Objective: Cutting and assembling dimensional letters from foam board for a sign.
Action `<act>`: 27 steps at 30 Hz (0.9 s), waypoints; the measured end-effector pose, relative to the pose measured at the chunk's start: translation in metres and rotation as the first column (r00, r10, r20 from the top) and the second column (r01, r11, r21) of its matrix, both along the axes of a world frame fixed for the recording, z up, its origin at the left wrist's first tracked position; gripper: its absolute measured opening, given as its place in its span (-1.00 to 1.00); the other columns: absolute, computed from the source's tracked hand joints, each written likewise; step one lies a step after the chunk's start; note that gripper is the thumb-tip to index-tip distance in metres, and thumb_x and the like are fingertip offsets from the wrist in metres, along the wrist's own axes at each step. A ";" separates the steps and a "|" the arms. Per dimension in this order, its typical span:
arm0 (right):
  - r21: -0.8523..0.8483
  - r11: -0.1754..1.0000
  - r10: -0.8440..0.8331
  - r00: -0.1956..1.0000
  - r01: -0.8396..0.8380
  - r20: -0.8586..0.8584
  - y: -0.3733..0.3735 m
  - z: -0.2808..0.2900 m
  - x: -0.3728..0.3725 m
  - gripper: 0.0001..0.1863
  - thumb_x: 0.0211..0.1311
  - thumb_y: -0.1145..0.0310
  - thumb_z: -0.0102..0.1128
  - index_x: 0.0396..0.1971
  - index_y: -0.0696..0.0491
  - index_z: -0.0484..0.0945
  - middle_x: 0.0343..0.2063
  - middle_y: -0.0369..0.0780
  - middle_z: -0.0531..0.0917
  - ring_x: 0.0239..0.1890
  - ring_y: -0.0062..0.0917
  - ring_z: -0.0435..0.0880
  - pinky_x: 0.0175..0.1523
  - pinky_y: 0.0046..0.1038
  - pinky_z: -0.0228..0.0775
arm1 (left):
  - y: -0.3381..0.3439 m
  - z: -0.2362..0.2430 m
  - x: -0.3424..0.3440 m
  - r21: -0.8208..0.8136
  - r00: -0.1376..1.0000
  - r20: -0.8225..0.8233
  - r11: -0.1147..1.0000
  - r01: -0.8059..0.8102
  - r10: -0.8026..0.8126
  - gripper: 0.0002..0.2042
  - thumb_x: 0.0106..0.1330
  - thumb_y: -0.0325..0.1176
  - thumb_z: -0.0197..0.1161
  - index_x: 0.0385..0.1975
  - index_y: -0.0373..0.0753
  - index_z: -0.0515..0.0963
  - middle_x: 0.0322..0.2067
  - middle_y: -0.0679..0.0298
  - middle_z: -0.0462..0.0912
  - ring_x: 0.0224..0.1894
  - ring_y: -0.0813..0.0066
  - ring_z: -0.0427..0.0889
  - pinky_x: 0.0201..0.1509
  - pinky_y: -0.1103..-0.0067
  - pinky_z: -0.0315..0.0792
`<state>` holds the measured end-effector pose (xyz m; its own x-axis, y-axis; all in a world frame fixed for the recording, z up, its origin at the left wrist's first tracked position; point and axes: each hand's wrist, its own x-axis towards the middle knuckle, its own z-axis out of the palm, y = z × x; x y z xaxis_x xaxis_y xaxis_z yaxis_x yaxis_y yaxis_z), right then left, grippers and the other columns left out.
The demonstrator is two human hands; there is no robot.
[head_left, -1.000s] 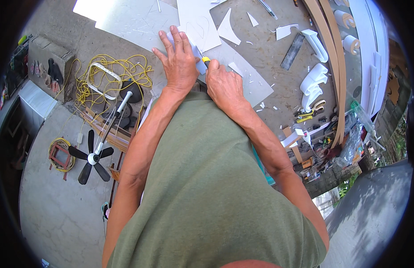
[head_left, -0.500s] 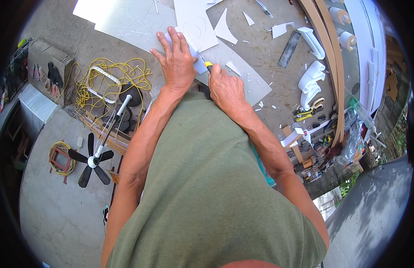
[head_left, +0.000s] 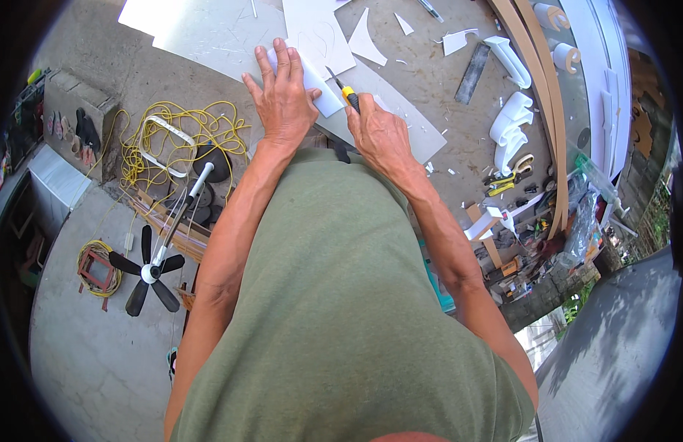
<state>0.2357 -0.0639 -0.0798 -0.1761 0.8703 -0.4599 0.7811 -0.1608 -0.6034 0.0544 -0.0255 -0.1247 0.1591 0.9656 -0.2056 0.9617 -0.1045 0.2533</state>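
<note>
My left hand lies with its fingers stretched out over a white strip, pressing it onto a pale sheet. In my right hand is a yellow and black utility knife, its blade pointing up and left. The blade is just right of the strip and appears apart from it. Beyond the strip lies a white sheet with curved lines drawn on it. A thin curved white offcut rests to its right.
Curled white pieces, a dark flat bar and yellow-handled pliers lie to the right, before long brown curved strips. On the left are a tangled yellow cord and a fan with black blades.
The knife has come away from the strip's edge, slightly right, and its blade now shows. My right hand has shifted right and down; my left hand has moved slightly left.
</note>
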 end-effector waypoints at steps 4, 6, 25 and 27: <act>0.026 0.999 0.039 0.999 -0.039 -0.002 0.016 -0.016 -0.013 -0.69 0.51 0.19 0.08 -0.27 0.15 0.34 -0.40 0.05 0.68 -0.46 0.07 0.69 -0.36 0.02 0.50 | 0.000 -0.004 -0.003 0.036 1.000 0.018 0.999 0.014 -0.014 -0.18 0.08 -0.21 0.54 0.38 -0.37 0.38 0.54 0.01 0.13 0.57 -0.21 0.01 0.37 -0.39 0.05; 0.049 0.998 0.045 0.999 -0.044 -0.010 0.016 -0.023 -0.016 -0.69 0.51 0.19 0.08 -0.27 0.16 0.34 -0.39 0.06 0.68 -0.45 0.07 0.69 -0.36 0.02 0.51 | -0.001 -0.004 -0.002 0.046 1.000 0.016 0.999 0.009 -0.009 -0.18 0.08 -0.21 0.54 0.38 -0.37 0.38 0.53 0.00 0.15 0.57 -0.21 0.02 0.37 -0.39 0.05; 0.090 0.992 0.088 0.996 -0.091 0.032 0.017 -0.036 -0.023 -0.71 0.54 0.18 0.00 -0.20 0.13 0.33 -0.51 0.08 0.67 -0.47 0.09 0.68 -0.36 0.05 0.47 | -0.002 -0.002 0.000 0.050 0.999 0.033 0.999 -0.018 0.016 -0.19 0.10 -0.25 0.53 0.40 -0.36 0.37 0.54 0.03 0.14 0.57 -0.19 0.04 0.38 -0.37 0.06; 0.074 0.993 0.093 0.994 -0.096 0.051 0.018 -0.031 -0.026 -0.72 0.53 0.19 0.00 -0.21 0.14 0.34 -0.50 0.08 0.67 -0.46 0.10 0.68 -0.35 0.05 0.48 | -0.002 -0.004 -0.001 0.055 0.999 0.032 0.998 -0.016 0.015 -0.19 0.10 -0.25 0.53 0.39 -0.36 0.37 0.54 0.03 0.14 0.57 -0.20 0.04 0.37 -0.38 0.07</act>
